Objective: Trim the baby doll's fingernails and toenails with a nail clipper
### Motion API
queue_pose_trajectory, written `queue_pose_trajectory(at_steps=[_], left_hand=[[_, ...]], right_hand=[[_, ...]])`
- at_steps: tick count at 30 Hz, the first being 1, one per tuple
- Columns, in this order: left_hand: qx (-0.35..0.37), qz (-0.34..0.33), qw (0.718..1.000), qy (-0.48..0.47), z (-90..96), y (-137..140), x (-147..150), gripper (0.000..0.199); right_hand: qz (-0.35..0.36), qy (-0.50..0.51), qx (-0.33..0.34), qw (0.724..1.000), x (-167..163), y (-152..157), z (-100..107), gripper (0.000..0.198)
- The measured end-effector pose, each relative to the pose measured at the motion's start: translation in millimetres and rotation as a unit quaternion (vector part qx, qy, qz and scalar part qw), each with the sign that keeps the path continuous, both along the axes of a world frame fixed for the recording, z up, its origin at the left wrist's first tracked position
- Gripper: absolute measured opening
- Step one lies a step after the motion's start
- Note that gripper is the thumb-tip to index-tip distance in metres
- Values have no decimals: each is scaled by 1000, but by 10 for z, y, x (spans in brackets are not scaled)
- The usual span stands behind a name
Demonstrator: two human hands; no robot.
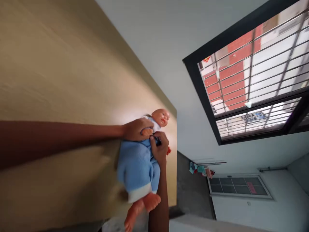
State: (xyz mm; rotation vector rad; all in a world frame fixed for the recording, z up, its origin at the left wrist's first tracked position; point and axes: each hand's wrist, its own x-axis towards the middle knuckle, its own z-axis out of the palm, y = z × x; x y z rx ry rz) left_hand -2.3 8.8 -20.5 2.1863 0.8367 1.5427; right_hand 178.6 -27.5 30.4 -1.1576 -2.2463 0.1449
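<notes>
A baby doll point(161, 117) in a blue knitted outfit point(135, 164) with white trim lies on the tan table, its head toward the far edge and its bare feet point(142, 206) toward the bottom of the view. My left hand point(137, 129) reaches in from the left and closes over the doll's upper body, beside one small doll hand point(147, 132). On the doll's front, the fingers of my right hand point(161, 146) are pinched at the outfit. A small dark item point(157, 141) shows inside that hand; its kind is unclear. My right forearm passes alongside the doll's legs.
The view is tilted. The tan tabletop point(60, 74) fills the left and ends just past the doll. Beyond are a pale wall, a barred window point(241, 74), a dark floor point(193, 190), colourful cloth-like items point(202, 169) and a paned door point(240, 187).
</notes>
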Motion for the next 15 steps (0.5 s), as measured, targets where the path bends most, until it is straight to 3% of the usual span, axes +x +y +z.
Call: queue_pose_trajectory(at_steps=[5,11,15], left_hand=[[27,-18,999,12,-40,71,38,25],[26,3,998,55,-84,81,93,22],[39,-24,991,125,-73,89,90,42]], right_hand=[[13,32,-24,999,65,31,-16,23],[69,35,44,996,115,31,-47,14],[79,22,59,995,148,33,-33,12]])
